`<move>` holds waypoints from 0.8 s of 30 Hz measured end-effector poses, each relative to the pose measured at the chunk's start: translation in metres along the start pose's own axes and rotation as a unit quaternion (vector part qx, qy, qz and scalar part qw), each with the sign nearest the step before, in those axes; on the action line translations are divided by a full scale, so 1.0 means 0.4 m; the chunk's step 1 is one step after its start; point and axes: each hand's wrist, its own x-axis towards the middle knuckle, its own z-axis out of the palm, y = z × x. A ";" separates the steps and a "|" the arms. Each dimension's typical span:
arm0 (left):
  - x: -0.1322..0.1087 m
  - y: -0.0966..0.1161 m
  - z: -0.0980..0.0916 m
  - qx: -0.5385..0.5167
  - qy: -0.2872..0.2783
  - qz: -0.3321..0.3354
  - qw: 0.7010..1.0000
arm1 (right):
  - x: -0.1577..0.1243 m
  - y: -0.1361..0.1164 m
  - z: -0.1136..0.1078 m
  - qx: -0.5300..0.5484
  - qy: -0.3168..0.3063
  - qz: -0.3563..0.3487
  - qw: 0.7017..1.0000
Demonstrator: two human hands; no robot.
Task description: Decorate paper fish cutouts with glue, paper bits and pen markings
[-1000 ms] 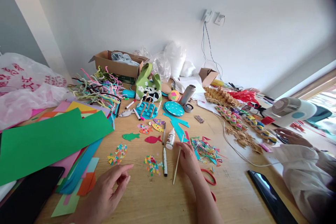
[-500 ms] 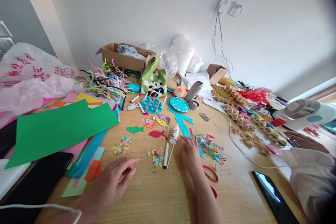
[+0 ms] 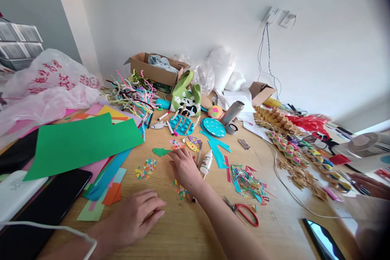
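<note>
On the near part of the table (image 3: 173, 237), the left hand (image 3: 140, 215) is held with its fingers loosely bent, a narrow gap being left at the thumb, and nothing is seen between them. To its right, red-handled scissors (image 3: 247, 215) are laid. Farther on, a heap of paper dots (image 3: 182, 192) is partly covered by the right hand (image 3: 184, 168). Its fingers are bent downward just beside the green paper fish (image 3: 160, 152); whether anything is pinched cannot be told. Near this hand, a glue bottle (image 3: 206, 163) is placed. Beyond, patterned fish (image 3: 191, 145) are grouped, and farthest a panda bag (image 3: 185, 99) is seen.
</note>
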 end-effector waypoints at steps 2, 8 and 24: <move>0.000 -0.003 0.002 0.005 -0.005 0.005 1.000 | 0.046 0.000 0.021 -0.024 -0.018 0.048 0.998; -0.008 -0.010 0.001 0.011 -0.008 0.016 1.000 | 0.110 0.000 0.058 -0.037 -0.025 0.141 0.989; -0.007 0.014 -0.030 0.034 0.118 0.075 0.990 | -0.066 -0.048 -0.037 0.252 -0.071 0.223 0.939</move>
